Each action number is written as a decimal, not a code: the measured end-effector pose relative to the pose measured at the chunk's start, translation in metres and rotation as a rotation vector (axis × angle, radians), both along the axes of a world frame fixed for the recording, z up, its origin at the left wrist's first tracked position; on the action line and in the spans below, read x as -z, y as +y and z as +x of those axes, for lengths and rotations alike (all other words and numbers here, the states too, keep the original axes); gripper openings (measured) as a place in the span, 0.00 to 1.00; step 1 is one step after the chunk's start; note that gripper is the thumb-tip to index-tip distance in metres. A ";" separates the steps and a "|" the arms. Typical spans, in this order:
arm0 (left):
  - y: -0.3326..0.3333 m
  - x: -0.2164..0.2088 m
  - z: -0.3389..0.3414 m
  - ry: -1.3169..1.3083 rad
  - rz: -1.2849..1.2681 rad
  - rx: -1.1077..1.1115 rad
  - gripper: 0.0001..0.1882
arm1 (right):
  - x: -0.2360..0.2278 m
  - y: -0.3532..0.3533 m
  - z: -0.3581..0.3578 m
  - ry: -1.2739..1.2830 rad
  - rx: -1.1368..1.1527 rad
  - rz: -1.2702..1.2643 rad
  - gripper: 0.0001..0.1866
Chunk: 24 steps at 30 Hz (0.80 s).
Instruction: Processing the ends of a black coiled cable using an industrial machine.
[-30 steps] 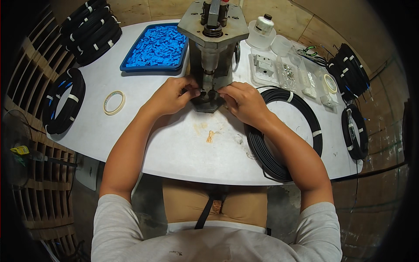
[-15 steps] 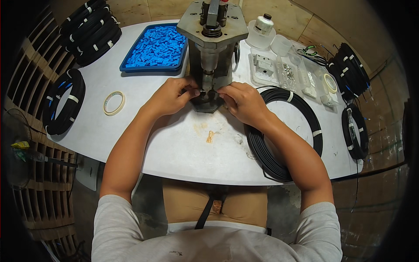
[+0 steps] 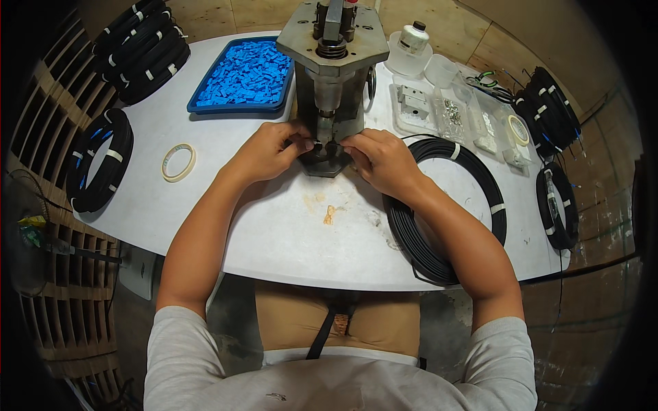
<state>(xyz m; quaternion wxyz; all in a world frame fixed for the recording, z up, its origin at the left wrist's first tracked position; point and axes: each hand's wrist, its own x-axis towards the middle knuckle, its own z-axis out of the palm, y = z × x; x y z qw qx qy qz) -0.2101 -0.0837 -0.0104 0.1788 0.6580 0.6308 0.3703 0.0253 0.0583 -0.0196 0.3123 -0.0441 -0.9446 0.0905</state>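
A grey metal bench press (image 3: pixel 333 65) stands at the far middle of the table, its ram coming down over a small die at the base. On the left of that die, my left hand (image 3: pixel 273 152) has thumb and forefinger pinched together on something small. From the other side my right hand (image 3: pixel 381 159) pinches at the die too, fingertips bent together. What each holds is too small and dark to make out. A large coil of black cable (image 3: pixel 495 188), bound with white tape, lies under my right forearm.
Left of the press is a dark blue tray (image 3: pixel 236 109) of small blue plastic pieces. A tape roll (image 3: pixel 168 174) and more black cable coils (image 3: pixel 118 171) lie further left. At the right sit a white bottle (image 3: pixel 414 40), clear parts boxes (image 3: pixel 452 122) and stacked coils (image 3: pixel 541 113).
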 end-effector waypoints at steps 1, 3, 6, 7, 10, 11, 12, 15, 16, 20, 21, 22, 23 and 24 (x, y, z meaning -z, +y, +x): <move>0.000 0.000 0.000 -0.011 -0.001 -0.003 0.11 | 0.000 0.000 0.000 0.001 -0.002 0.000 0.10; 0.000 -0.001 0.001 -0.005 0.002 0.000 0.11 | -0.001 0.000 0.001 -0.004 0.003 -0.001 0.10; 0.000 0.001 -0.001 -0.005 0.010 0.010 0.10 | -0.002 -0.001 0.001 -0.005 0.002 -0.007 0.10; 0.000 0.002 -0.002 -0.012 0.015 0.019 0.10 | -0.001 -0.001 0.000 -0.003 -0.002 -0.010 0.10; -0.003 -0.008 0.004 -0.039 -0.035 0.031 0.11 | 0.001 0.000 0.002 -0.011 0.009 -0.037 0.11; -0.003 -0.007 0.004 -0.040 -0.035 0.032 0.11 | 0.001 0.000 0.003 -0.012 0.010 -0.036 0.11; -0.003 -0.007 0.005 -0.057 -0.033 0.024 0.10 | 0.001 0.001 0.003 -0.015 0.009 -0.038 0.11; -0.003 -0.004 0.002 -0.061 -0.020 0.013 0.10 | 0.000 -0.001 0.003 -0.019 0.006 -0.042 0.11; -0.003 -0.003 0.001 -0.050 -0.008 0.011 0.11 | -0.001 -0.001 0.002 -0.020 0.007 -0.044 0.11; 0.001 0.001 -0.002 -0.037 -0.004 0.024 0.10 | 0.000 -0.001 0.003 -0.018 0.007 -0.055 0.11; 0.001 0.002 -0.002 -0.040 -0.002 0.028 0.10 | 0.000 0.000 0.002 -0.018 0.005 -0.048 0.11; 0.001 0.002 -0.003 -0.043 0.000 0.031 0.10 | 0.000 0.000 0.002 -0.018 0.004 -0.042 0.11; 0.001 0.002 -0.002 -0.043 0.000 0.032 0.10 | 0.000 0.000 0.002 -0.018 0.004 -0.041 0.11; 0.001 0.002 -0.002 -0.045 0.001 0.031 0.10 | 0.001 0.001 0.003 -0.019 0.003 -0.041 0.11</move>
